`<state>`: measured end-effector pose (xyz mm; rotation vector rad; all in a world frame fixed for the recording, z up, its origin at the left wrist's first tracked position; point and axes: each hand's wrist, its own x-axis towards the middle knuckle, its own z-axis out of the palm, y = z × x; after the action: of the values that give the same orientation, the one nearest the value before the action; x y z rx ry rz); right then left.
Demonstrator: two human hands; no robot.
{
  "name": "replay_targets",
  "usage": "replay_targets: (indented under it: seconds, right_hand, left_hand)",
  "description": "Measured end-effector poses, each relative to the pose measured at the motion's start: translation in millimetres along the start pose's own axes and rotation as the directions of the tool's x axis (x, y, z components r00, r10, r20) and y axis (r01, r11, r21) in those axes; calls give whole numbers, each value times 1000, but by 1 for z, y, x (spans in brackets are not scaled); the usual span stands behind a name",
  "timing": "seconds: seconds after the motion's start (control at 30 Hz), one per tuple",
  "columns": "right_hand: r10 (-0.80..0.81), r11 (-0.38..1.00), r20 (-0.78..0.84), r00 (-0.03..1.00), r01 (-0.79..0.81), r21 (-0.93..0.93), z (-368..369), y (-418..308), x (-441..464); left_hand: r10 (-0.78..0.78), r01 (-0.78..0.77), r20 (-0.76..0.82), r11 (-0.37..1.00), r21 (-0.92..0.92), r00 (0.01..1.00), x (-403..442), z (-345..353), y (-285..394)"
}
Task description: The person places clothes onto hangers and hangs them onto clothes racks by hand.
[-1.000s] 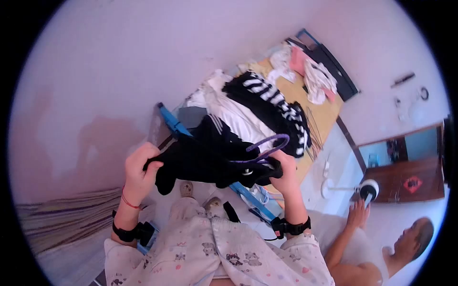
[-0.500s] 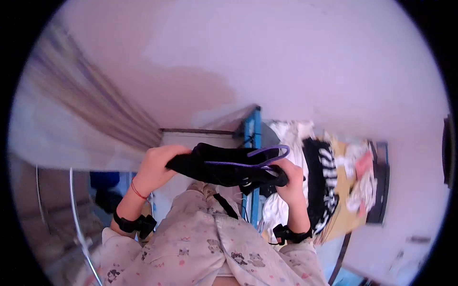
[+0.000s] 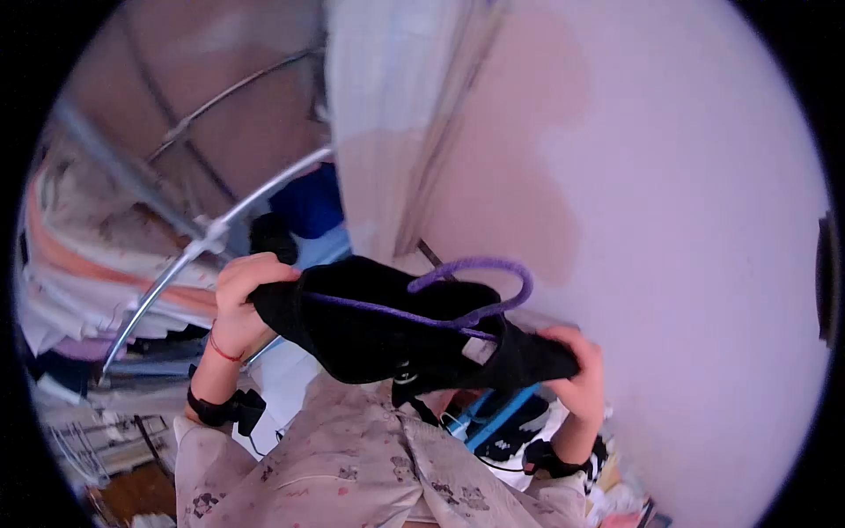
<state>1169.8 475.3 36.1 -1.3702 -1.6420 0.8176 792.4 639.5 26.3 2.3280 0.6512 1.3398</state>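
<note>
A black garment [image 3: 352,343] is stretched sideways in front of my body, its opening facing up. Inside it lies a purple clothes hanger [image 3: 519,304], whose curved hook stands out above the cloth. A small pale label [image 3: 478,350] shows near the right side. My left hand [image 3: 249,290] is closed on the garment's left corner. At the opposite end, my right hand [image 3: 576,365] grips the cloth, with fingers partly hidden.
A metal rack rail [image 3: 211,231] curves on the left, beside a pile of clothes [image 3: 114,255]. A pale curtain [image 3: 378,176] hangs ahead by the wall [image 3: 669,194]. Low down is a blue frame [image 3: 497,421], with clothes to its right.
My view has swung left, bringing the metal rack and clothes pile into sight. The black garment is spread wider between my hands, and more of the purple hanger's hook shows.
</note>
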Motion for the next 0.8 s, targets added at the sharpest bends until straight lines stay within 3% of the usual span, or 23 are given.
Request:
replay_targets:
  seconds: [0.03,0.1,0.2,0.3,0.37,0.4,0.47,0.53,0.57,0.63,0.7,0.77,0.8]
  right_hand:
    - [-15,997,45,999,12,70,10,-4,8]
    - [-90,996,197,976,88,18,25,-19,25]
    - [-97,966,337,937,7,258,46,-14,27]
    - [-69,974,385,920,-21,226,68,-40,36]
    - [-94,966,375,922,-6,258,86,-63,44]
    - [-22,978,426,905,-68,196,90,-76,46]
    - [75,982,516,853,-154,112,100,-92,54]
    - [120,985,538,835,-166,37,114,-102,59]
    - [154,985,545,824,-169,-24,124,-106,60]
    - [199,977,509,837,-212,-32,145,-111,60]
    - [247,964,461,852,-265,-28,164,-118,59]
    - [278,925,335,900,-345,158,178,-130,59]
    - [297,840,333,895,-411,354,186,-147,61]
  left_hand:
    - [-7,8,-30,999,40,1000,-6,-14,-1]
    - [-15,21,-99,998,58,995,-18,-40,-3]
    - [-71,76,-48,991,111,996,-36,-79,-5]
    - [-131,125,45,987,105,990,-54,-113,-20]
    - [-266,281,170,957,-72,949,-60,-132,-26]
    - [-333,389,264,899,-199,905,-54,-144,-29]
    - [-492,489,103,775,-400,864,-55,-158,-58]
    - [-655,647,-184,755,-106,733,-51,-171,-93]
    - [-653,646,-193,756,-107,732,-50,-178,-109]
    - [-683,722,-478,678,-135,552,-48,-192,-130]
    - [-640,710,-539,696,-106,547,-49,-202,-135]
    - [-599,698,-590,712,-83,541,-55,-212,-138]
    - [-611,679,-587,721,-136,531,-59,-217,-138]
